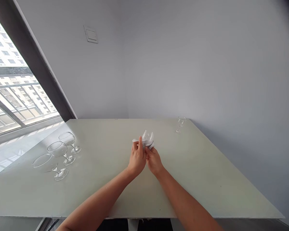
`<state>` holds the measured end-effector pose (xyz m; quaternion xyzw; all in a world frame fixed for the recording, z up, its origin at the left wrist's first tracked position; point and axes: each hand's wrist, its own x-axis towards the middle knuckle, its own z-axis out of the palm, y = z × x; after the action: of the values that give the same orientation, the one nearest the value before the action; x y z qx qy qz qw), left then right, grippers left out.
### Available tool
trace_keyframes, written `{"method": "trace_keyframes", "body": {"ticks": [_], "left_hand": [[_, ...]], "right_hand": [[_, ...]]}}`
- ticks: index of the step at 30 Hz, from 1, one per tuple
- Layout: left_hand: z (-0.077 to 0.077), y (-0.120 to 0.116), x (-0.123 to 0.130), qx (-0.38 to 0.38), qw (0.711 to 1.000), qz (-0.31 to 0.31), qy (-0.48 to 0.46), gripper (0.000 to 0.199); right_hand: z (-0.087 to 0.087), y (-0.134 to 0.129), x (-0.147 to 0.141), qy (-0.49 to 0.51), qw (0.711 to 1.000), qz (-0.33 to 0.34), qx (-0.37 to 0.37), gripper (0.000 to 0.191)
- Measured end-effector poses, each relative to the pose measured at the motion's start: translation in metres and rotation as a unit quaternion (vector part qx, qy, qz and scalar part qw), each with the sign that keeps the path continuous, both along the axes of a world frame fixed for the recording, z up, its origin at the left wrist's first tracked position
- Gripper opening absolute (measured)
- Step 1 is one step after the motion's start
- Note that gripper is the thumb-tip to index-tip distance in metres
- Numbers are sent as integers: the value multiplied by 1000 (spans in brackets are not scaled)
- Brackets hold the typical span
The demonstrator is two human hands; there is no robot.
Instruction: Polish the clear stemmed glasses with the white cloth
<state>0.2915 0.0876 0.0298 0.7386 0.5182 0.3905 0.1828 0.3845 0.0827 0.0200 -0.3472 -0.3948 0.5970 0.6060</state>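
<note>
Over the middle of the table, both hands meet around a small clear wine glass [147, 136] with a white cloth [135, 140] wrapped about its lower part. My left hand [137, 158] is closed on the cloth at the glass's left side, its index finger pointing up along it. From the right, my right hand [154, 161] grips the glass low down, thumb on top, with cloth bunched above the fingers. The stem and foot are hidden by the hands and cloth.
Three larger stemmed glasses stand in a row at the left: a near one [61, 174], a middle one [69, 160] and a far one [76, 149]. One small glass [181, 121] stands at the back right. Walls border the pale table [195, 186] behind and right; a window [12, 83] is left.
</note>
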Motion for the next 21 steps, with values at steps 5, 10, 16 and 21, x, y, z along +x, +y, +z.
{"method": "trace_keyframes", "body": {"ticks": [5, 10, 16, 21], "left_hand": [[18, 13, -24, -17, 1000, 5, -5, 43], [31, 29, -46, -270, 906, -175, -274, 61], [20, 33, -49, -319, 866, -146, -357, 54], [5, 33, -46, -322, 852, -55, -409, 54]], "right_hand": [[1, 3, 6, 104, 992, 46, -61, 30], [-1, 0, 7, 101, 974, 176, -104, 28], [-8, 6, 12, -65, 978, 187, -64, 31], [-14, 9, 11, -383, 923, -6, 43, 11]]}}
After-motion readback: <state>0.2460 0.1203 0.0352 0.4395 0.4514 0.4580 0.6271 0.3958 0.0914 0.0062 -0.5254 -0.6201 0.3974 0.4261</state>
